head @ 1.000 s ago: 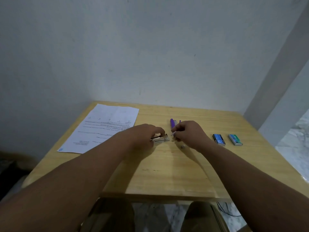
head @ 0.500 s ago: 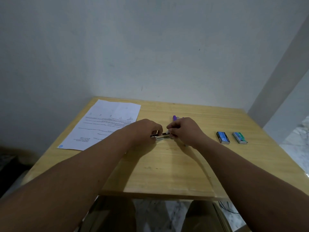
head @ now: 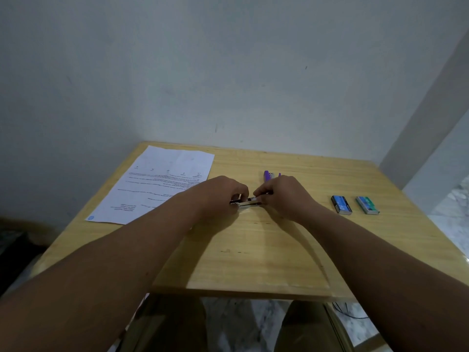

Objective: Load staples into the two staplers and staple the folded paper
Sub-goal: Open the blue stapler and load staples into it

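A small metal stapler (head: 247,202) lies on the wooden table (head: 253,250) between my hands. My left hand (head: 222,196) grips its left end with curled fingers. My right hand (head: 281,194) pinches its right end, fingertips at the stapler's top; what lies between those fingertips is too small to tell. A purple stapler (head: 268,176) lies just behind my right hand, partly hidden by it. A printed sheet of paper (head: 162,184) lies flat at the table's left, my left forearm over its near corner.
A blue staple box (head: 341,205) and a green staple box (head: 367,205) lie side by side at the right of the table. A white wall stands close behind the table. My knees show below the table's front edge.
My right hand has moved left from beside the metal stapler onto its right end. My left hand has kept its grip on the stapler.
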